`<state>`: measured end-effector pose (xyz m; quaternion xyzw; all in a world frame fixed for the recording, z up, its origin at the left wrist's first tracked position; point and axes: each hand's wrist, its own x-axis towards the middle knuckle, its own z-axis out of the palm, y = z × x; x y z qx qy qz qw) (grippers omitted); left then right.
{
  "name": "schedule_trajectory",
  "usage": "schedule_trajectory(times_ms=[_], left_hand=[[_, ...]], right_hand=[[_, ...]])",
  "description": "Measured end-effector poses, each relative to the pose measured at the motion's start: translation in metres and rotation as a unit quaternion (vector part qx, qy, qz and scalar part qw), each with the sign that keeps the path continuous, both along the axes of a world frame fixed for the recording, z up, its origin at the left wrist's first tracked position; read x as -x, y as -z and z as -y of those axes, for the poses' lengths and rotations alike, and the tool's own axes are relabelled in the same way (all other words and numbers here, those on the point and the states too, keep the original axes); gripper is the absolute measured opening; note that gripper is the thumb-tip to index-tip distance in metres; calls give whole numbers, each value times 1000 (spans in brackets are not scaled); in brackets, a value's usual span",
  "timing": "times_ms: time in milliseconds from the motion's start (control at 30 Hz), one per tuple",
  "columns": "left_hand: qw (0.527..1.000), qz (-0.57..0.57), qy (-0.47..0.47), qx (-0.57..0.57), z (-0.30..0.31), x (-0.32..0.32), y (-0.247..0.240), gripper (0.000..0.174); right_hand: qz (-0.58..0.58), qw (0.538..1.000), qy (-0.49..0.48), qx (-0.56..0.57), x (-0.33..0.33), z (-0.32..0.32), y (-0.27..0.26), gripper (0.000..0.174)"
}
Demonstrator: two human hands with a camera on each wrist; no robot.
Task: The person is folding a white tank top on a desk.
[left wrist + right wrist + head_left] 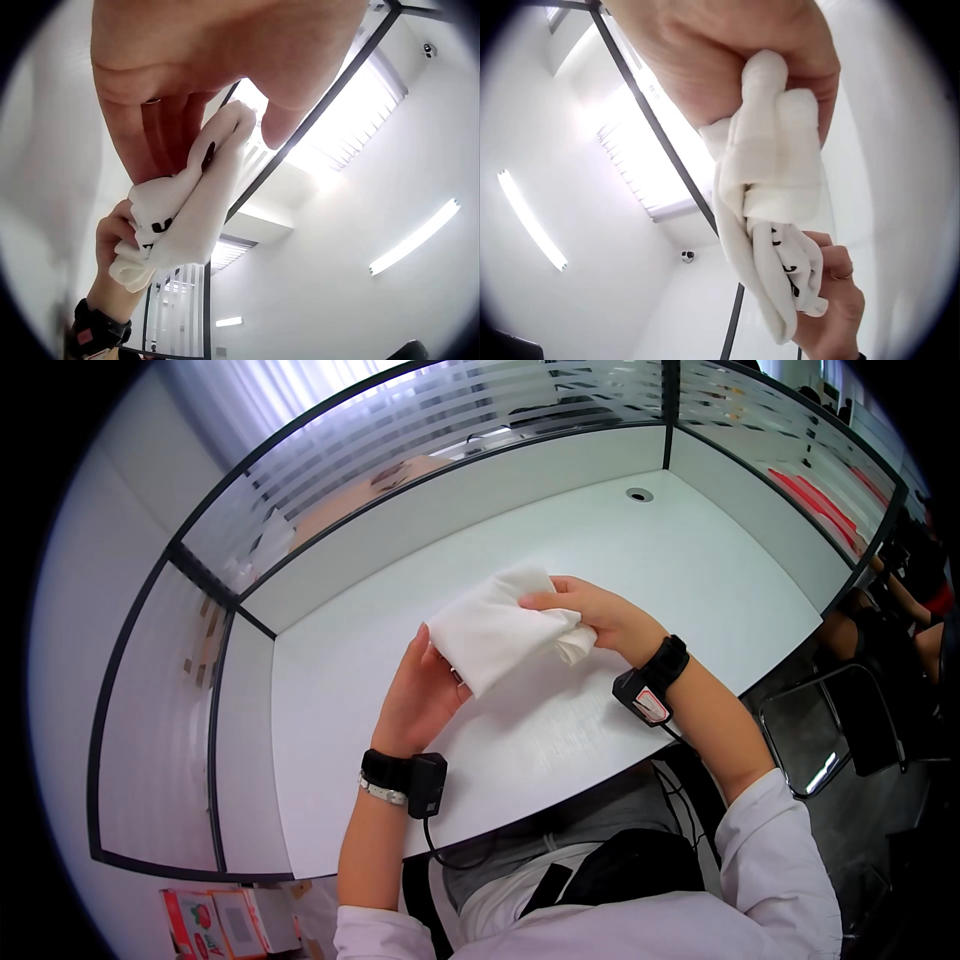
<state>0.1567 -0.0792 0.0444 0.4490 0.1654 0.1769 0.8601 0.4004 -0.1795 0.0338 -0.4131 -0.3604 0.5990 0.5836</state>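
A folded white cloth [505, 622] with small black printed marks is held up over the desk between both hands. My right hand [600, 615] grips its right end, thumb on top and fingers underneath. In the right wrist view the rolled layers of the cloth [772, 150] come out from under that palm. The left hand [425, 695] supports the cloth's lower left side, its fingers passing underneath and partly hidden. Seen from the left wrist, the left thumb [281, 124] stands apart from the cloth [199, 195], and the fingers [154, 146] lie extended along it.
The white desk [360, 650] is bounded by low partitions [450, 525] with striped glass tops. A round cable hole [639, 495] sits at the far right corner. A metal-framed chair [830, 730] stands at right, and printed boxes [230, 922] are below the desk at left.
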Motion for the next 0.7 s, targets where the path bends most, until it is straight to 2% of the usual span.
schedule_trajectory(times_ms=[133,233,300,367,400,500,567,633,700], left_hand=[[1000,-12,24,-5,5,-2,2,64],[997,-66,11,-36,14,-3,-1,64],[998,-61,8,-27,17,-4,-1,63],[992,-70,18,-102,18,-7,2,62],[987,-99,-6,-123,18,-8,3,60],[984,-91,-25,-150,20,-9,2,60],[981,-94,-61,-158,23,-12,1,60],[980,-74,-87,-162,26,-15,1,58],[972,-88,-149,-160,26,-19,4,52]], right_hand=[[3,1000,15,-1,6,5,-10,53],[21,1000,13,-9,7,6,-9,54],[36,999,12,-9,7,3,-5,55],[62,998,28,3,8,3,-6,56],[89,996,28,5,7,3,-7,55],[134,990,29,-14,11,3,-9,54],[163,984,64,15,18,6,-13,52],[171,981,83,-37,25,4,-10,47],[184,976,112,-36,33,3,-8,43]])
